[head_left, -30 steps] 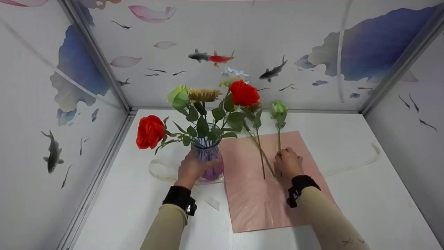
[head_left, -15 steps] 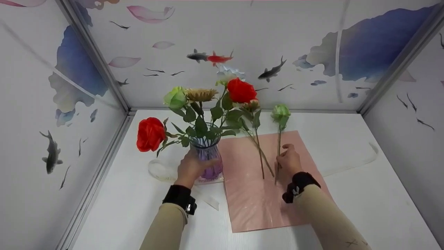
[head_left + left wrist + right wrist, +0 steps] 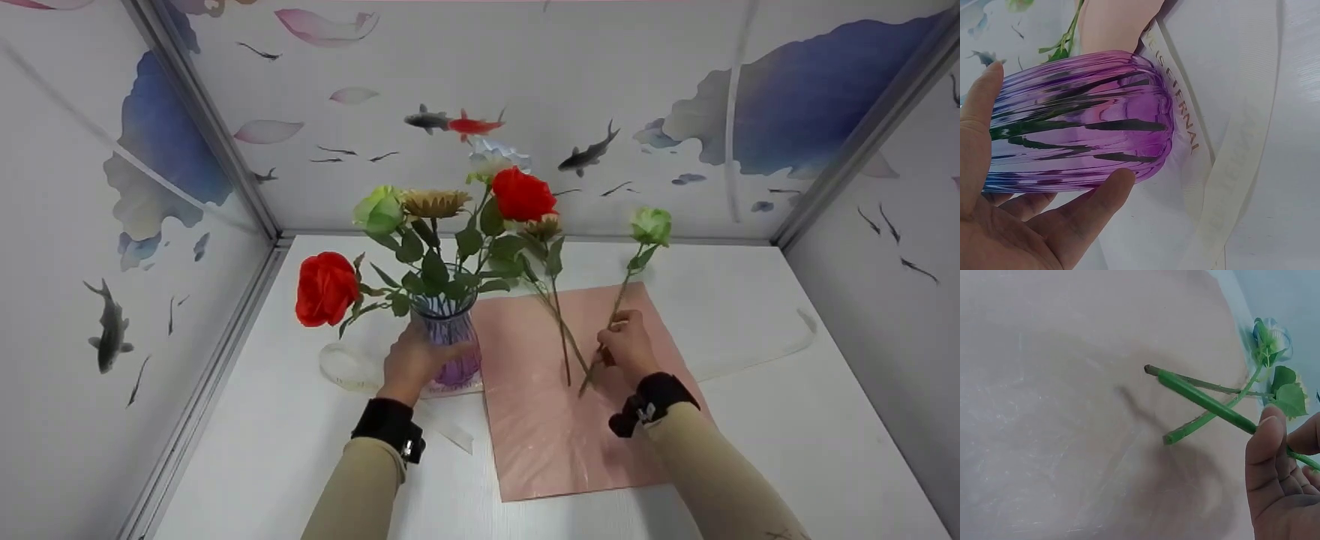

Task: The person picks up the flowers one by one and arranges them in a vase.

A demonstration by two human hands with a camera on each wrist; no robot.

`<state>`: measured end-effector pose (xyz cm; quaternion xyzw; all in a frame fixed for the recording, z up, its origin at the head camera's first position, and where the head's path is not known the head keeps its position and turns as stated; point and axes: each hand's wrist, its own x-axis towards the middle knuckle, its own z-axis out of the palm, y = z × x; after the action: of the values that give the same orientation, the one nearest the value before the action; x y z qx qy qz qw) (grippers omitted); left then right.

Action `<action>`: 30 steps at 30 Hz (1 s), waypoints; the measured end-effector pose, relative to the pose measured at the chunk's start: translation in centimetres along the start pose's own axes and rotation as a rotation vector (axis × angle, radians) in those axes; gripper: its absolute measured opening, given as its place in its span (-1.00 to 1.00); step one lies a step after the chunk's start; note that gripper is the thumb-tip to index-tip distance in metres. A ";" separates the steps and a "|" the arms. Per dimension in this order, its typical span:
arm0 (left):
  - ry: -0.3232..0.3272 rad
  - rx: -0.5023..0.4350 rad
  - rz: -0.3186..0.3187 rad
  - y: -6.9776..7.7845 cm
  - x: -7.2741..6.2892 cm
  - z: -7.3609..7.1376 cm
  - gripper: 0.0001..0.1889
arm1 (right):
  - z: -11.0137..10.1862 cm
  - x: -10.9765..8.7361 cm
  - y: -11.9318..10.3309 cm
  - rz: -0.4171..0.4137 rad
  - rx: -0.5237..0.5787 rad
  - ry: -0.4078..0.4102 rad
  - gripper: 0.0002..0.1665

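Note:
My left hand [image 3: 420, 360] grips the ribbed blue-and-purple glass vase [image 3: 454, 352] round its side. In the left wrist view, cut stems show through the purple glass [image 3: 1140, 107]. The vase holds a red rose [image 3: 327, 289] leaning left, a light green rose [image 3: 379, 210], a golden daisy-like flower [image 3: 435, 203] and another red rose [image 3: 523, 194]. My right hand [image 3: 630, 346] pinches the stem of a second light green rose [image 3: 651, 226] between thumb and fingers. That rose tilts right, its cut stem end [image 3: 1185, 389] pointing down over the pink paper.
Pink wrapping paper [image 3: 540, 442] lies on the white table [image 3: 765, 420]. Two loose flower stems [image 3: 564, 330] cross on it, right of the vase. A pale printed ribbon [image 3: 1182, 107] curls by the vase; more ribbon [image 3: 757, 364] lies right. Patterned panels [image 3: 300, 180] enclose the table.
My right hand has shifted slightly with the green rose, whose head has swung right and up while its stem end moved left. My left hand stays on the vase.

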<state>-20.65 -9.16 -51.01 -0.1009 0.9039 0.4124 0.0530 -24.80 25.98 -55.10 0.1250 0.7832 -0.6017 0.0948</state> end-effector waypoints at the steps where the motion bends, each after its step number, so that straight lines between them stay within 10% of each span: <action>1: -0.001 0.000 -0.001 0.0 0.0 0.0 0.08 | 0.0 0.0 -0.1 -0.002 0.033 0.003 -0.37; 11: 0.007 0.000 0.006 0.0 0.0 0.1 0.09 | 0.1 -0.2 -0.9 -0.094 0.201 -0.001 -0.79; 30: 0.006 -0.009 0.006 -0.1 0.1 0.1 0.10 | 0.3 -1.1 -3.3 -0.334 0.277 0.052 -0.55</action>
<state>-20.72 -9.11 -51.17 -0.0998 0.9024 0.4165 0.0485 -24.81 24.82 -51.85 0.0207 0.7050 -0.7075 -0.0446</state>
